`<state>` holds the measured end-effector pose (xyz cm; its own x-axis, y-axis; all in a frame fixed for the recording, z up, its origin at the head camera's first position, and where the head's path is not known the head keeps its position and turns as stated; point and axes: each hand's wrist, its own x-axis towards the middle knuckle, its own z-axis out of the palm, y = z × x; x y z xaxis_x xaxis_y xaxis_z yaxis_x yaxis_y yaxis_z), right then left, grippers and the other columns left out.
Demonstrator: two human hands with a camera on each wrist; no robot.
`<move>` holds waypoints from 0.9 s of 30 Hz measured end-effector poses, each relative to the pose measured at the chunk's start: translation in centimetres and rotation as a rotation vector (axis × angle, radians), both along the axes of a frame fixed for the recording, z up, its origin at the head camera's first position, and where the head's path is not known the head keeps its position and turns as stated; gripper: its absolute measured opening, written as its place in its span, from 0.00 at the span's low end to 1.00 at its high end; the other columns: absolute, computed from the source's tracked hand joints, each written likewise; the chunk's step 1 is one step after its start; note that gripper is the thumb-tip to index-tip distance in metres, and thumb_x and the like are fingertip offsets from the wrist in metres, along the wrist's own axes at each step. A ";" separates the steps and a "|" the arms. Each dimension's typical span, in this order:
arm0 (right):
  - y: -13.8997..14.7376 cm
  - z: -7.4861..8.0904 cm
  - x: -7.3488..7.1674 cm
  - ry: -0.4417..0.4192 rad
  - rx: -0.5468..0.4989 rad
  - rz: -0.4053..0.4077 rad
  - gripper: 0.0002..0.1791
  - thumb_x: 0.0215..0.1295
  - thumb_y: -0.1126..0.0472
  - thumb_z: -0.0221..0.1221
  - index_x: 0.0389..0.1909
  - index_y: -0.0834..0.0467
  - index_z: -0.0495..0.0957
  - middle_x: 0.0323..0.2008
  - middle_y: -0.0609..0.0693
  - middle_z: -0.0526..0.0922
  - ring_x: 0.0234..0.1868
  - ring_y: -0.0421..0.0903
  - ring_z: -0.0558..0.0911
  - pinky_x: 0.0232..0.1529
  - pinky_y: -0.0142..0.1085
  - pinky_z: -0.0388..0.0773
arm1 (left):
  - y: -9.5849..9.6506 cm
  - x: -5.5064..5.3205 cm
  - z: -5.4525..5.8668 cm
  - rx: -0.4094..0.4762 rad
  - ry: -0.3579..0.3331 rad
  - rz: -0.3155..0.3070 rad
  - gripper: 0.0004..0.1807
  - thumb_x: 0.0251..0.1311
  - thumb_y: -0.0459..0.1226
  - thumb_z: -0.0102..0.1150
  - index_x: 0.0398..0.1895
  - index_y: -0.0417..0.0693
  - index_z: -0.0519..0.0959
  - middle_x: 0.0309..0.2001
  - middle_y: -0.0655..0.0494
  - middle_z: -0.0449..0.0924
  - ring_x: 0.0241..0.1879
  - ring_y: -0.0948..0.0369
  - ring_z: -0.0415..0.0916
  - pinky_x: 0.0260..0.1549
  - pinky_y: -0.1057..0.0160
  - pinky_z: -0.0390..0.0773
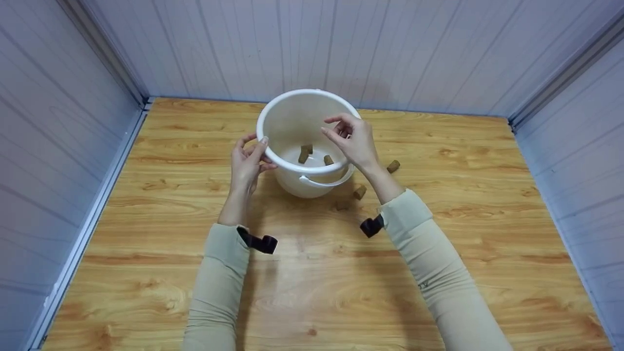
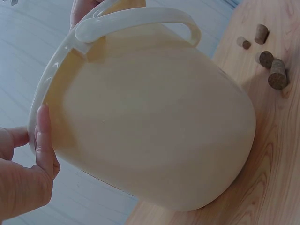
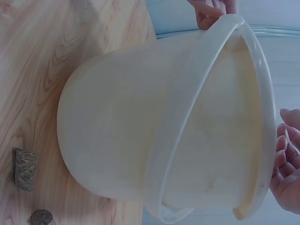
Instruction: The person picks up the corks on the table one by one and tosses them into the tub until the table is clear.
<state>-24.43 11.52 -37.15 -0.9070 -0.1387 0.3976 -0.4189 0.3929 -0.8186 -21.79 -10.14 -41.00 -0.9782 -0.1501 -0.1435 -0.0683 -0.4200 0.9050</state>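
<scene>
A white plastic bucket [image 1: 302,187] stands upright on the wooden surface, its handle [image 1: 331,183] hanging at the front right. My left hand [image 1: 246,163] grips the rim at the left, thumb on top and fingers outside against the wall, as the left wrist view also shows. Over the right part of the rim hovers my right hand [image 1: 358,141], thumb and index finger apart, the other fingers loosely bent, with nothing seen between them. Inside on the bottom lie a few corks [image 1: 303,156]. In the right wrist view my right hand [image 3: 288,171] is beside the rim.
Several brown corks [image 1: 360,192] lie on the wooden surface [image 1: 312,292] to the right of the bucket; one cork [image 1: 393,166] is farther right. Pale panelled walls [image 1: 234,48] rise behind and on both sides. A black wrist camera [image 1: 373,226] projects from the right cuff.
</scene>
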 end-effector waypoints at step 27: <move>2.3 1.1 4.9 0.047 -0.165 0.012 0.08 0.53 0.71 0.60 0.34 0.73 0.76 0.20 0.57 0.74 0.20 0.39 0.70 0.16 0.21 0.68 | -0.1 0.0 0.2 -0.022 -0.042 -0.010 0.21 0.59 0.34 0.52 0.54 0.40 0.61 0.24 0.49 0.73 0.15 0.62 0.72 0.14 0.68 0.80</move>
